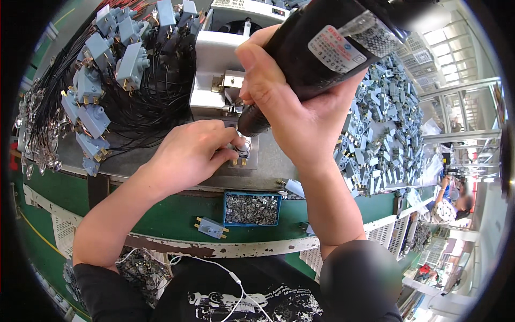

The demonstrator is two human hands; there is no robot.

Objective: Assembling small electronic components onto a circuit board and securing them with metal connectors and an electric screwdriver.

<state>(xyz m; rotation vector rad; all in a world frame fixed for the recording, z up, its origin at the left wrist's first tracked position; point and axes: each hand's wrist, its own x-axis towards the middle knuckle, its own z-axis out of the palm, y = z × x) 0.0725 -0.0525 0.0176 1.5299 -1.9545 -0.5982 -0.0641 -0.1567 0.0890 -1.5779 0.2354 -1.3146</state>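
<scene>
My right hand (298,107) is wrapped round a black electric screwdriver (316,45), which is tilted with its dark nose pointing down and left. The nose meets a small part with brass terminals (240,159) on a metal plate (251,140). My left hand (188,153) pinches at this part, thumb and forefinger closed right beside the tool tip. Fingers and tool nose cover most of the part, so its full shape and the bit's exact contact are hidden.
Behind the plate stands a white machine (206,51). Black cables (155,102) with grey-blue housings (131,67) fill the left. Many grey-blue housings (375,123) heap at right. A blue tray (225,209) of small metal pieces and a loose housing (211,227) lie in front. Another person (442,209) sits far right.
</scene>
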